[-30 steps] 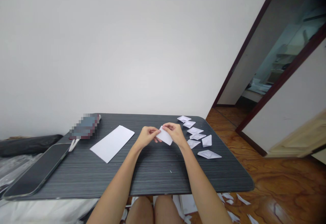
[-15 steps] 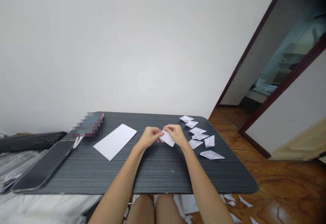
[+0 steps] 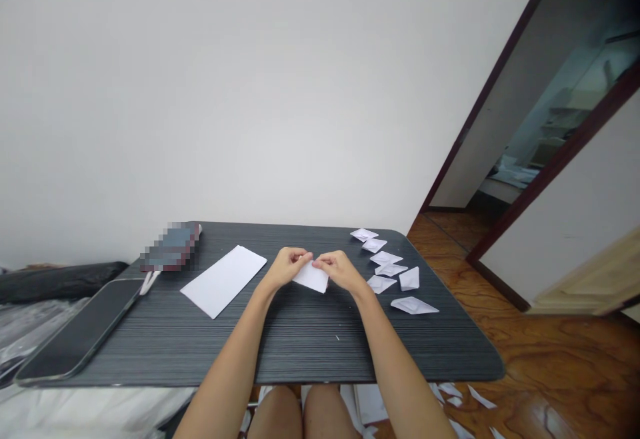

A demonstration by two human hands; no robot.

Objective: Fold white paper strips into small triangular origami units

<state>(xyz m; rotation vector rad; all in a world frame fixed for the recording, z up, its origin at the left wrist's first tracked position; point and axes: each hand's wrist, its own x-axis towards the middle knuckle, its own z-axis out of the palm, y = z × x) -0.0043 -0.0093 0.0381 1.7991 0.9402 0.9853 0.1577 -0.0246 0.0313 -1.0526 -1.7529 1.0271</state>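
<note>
Both hands grip a small folded piece of white paper [image 3: 312,278] above the middle of the table. My left hand [image 3: 289,266] is closed on its left upper edge, thumb on top. My right hand [image 3: 340,268] pinches the right upper corner, its thumb close to the left thumb. To the right lie several folded paper boats [image 3: 414,306], loosely in a column. On the left a stack of white paper sheets [image 3: 224,282] rests flat. The fingers behind the folded paper are hidden.
The dark table [image 3: 210,352] stands against a white wall. A tablet-like black device [image 3: 83,332] lies at its left edge, with a blurred-out object [image 3: 173,246] behind it. Paper scraps [image 3: 481,397] are scattered on the wooden floor at the right.
The folded paper has turned and shifted slightly left, so its free edge now faces me. Both hands still hold it, with the thumbs closer together along its top.
</note>
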